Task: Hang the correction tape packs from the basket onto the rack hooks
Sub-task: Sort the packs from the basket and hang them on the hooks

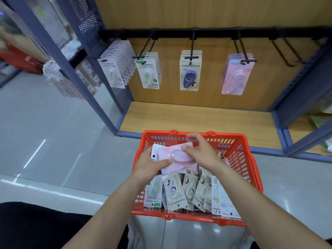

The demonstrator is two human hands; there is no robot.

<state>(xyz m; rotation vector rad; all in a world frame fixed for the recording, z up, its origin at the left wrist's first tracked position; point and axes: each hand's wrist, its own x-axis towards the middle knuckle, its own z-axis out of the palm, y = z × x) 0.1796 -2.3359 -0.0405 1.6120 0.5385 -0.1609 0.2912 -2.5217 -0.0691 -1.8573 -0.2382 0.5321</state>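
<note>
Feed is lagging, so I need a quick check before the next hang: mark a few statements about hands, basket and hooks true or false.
1. The left hand and right hand both grip the held pink pack above the basket. True.
2. The basket is blue. False: it is red.
3. The rightmost hook is bare. True.
4. The hung pink packs are at the far left. False: they hang beside the bare hook, right of the purple packs.
</note>
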